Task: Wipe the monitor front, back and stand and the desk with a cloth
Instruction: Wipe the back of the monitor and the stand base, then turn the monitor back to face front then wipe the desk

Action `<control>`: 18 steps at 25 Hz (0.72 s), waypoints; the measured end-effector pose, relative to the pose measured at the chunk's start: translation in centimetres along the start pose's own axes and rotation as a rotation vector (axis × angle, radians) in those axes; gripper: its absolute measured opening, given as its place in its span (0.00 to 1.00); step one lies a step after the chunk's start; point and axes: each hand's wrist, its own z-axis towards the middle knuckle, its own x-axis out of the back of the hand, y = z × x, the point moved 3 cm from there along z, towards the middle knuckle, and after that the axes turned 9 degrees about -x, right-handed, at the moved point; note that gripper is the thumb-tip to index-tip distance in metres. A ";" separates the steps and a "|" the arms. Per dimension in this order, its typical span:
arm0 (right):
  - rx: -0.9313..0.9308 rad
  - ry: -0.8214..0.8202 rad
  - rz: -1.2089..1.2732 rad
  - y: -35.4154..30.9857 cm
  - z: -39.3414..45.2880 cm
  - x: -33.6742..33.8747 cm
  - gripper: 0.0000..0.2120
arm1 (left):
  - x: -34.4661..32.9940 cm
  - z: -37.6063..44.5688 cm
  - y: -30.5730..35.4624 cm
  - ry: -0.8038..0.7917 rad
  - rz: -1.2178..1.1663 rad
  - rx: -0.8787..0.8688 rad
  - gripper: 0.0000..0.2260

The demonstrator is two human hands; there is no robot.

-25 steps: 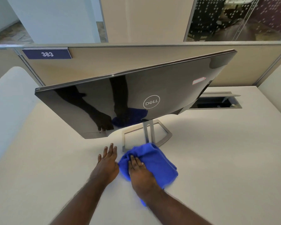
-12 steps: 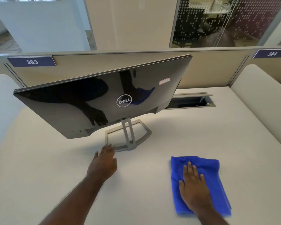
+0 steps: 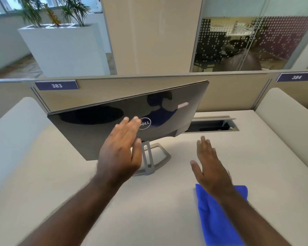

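Where the desk (image 3: 167, 201) runs nearest us, we see a folded blue cloth (image 3: 219, 219) lying flat on its right side, partly under our right forearm. Our right hand (image 3: 209, 167) is beyond the cloth's far edge, fingers straight and spread, holding nothing; whether it touches the desk we cannot tell. Our left hand (image 3: 120, 151) is raised in front of the monitor's back, fingers straight and close together, thumb out, also empty, and we cannot tell whether its fingertips meet the panel. The Dell monitor (image 3: 100, 132) stands past it with its glossy black back toward us, turned at an angle, on a grey open-frame stand (image 3: 156, 158). To the right an open cable hatch (image 3: 212, 126) sits in the desk. Farther back the beige partition (image 3: 132, 89) carries plates 383 (image 3: 57, 85) and 384 (image 3: 296, 77). Beyond stands a white planter (image 3: 64, 48).
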 end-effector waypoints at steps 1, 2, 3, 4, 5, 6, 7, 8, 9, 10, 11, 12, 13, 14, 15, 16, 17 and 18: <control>0.063 0.060 -0.009 -2.8 2.1 1.7 0.33 | 1.6 1.8 -0.1 0.006 0.026 0.006 0.26; 0.136 0.105 -0.023 -5.6 4.0 3.1 0.33 | 2.6 3.5 -0.6 -0.022 0.079 0.028 0.28; 0.196 0.128 -0.033 -8.3 5.8 4.2 0.33 | 3.2 4.8 -1.3 -0.069 0.148 0.054 0.30; 0.239 0.129 -0.043 -10.8 7.5 5.1 0.33 | 3.4 5.9 -2.3 -0.126 0.218 0.077 0.31; 0.273 0.119 -0.062 -13.0 9.0 5.7 0.34 | 3.2 6.7 -3.3 -0.188 0.277 0.097 0.32; 0.302 0.107 -0.092 -14.9 10.1 5.9 0.35 | 2.9 7.2 -4.4 -0.250 0.322 0.113 0.32; 0.318 0.098 -0.130 -16.2 11.0 5.9 0.35 | 2.6 7.5 -5.2 -0.308 0.357 0.121 0.33; 0.321 0.087 -0.167 -17.0 11.7 5.7 0.35 | 2.3 7.7 -5.9 -0.356 0.381 0.126 0.33; 0.315 0.076 -0.194 -17.5 12.2 5.5 0.35 | 2.0 7.9 -6.4 -0.390 0.396 0.131 0.33; 0.308 0.070 -0.210 -17.7 12.6 5.1 0.35 | 1.9 7.9 -6.7 -0.415 0.406 0.136 0.33; 0.306 0.070 -0.220 -17.9 12.8 4.9 0.35 | 1.7 7.9 -6.9 -0.430 0.416 0.138 0.33; 0.308 0.076 -0.221 -18.0 12.8 4.7 0.34 | 1.7 7.8 -7.1 -0.441 0.425 0.137 0.33; 0.309 0.082 -0.217 -18.0 12.9 4.6 0.34 | 1.6 7.8 -7.1 -0.449 0.427 0.135 0.33; 0.310 0.091 -0.211 -18.1 12.9 4.6 0.33 | 1.6 7.9 -7.2 -0.456 0.421 0.135 0.33; 0.307 0.102 -0.205 -18.1 12.9 4.7 0.32 | 1.6 8.0 -7.2 -0.461 0.415 0.133 0.32; 0.306 0.115 -0.202 -18.2 12.9 4.7 0.31 | 1.7 8.1 -7.2 -0.466 0.409 0.130 0.32; 0.307 0.129 -0.192 -18.2 12.8 4.8 0.31 | 1.8 8.2 -7.2 -0.472 0.405 0.126 0.32; 0.305 0.137 -0.171 -18.4 12.7 4.9 0.30 | 1.9 8.3 -7.1 -0.476 0.399 0.120 0.32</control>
